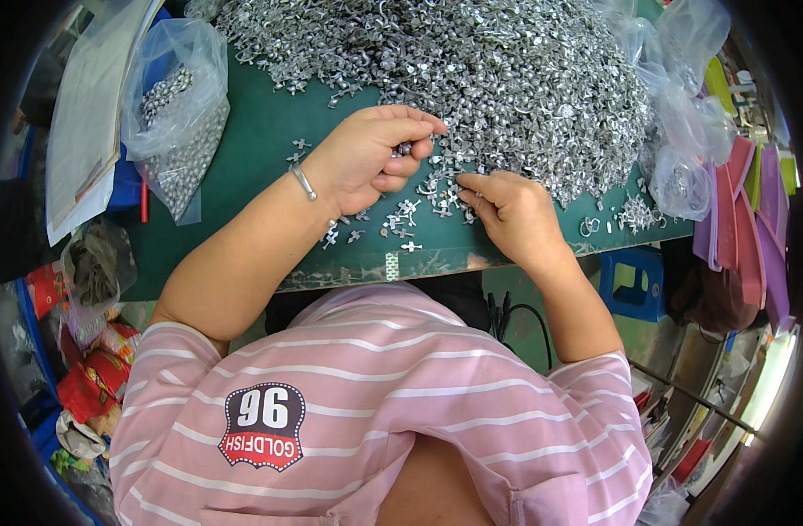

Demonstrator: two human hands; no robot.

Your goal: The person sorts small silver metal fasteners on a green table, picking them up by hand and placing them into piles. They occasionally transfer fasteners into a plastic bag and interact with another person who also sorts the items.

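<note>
A large heap of small silvery metal pieces (524, 96) covers the far part of the green table (261, 114). My left hand (362, 158) is curled closed in front of the heap, with a few small dark-silver metal pieces (403, 149) showing inside the fingers. Its thumb and index fingertips meet beside the heap's edge. To the right, my right hand (515, 215) is palm down, with thumb and index finger drawn together at some scattered metal pieces (441, 188); whatever is between those fingertips is too small to make out. Several little cross-shaped pieces (401, 215) lie between my hands and the table's front edge.
A clear bag of round metal beads (182, 149) stands at the left, beside papers (95, 114). Clear plastic bags (682, 175) and pink and purple trays (743, 219) are at the right. A blue stool (633, 285) stands below the table's right side.
</note>
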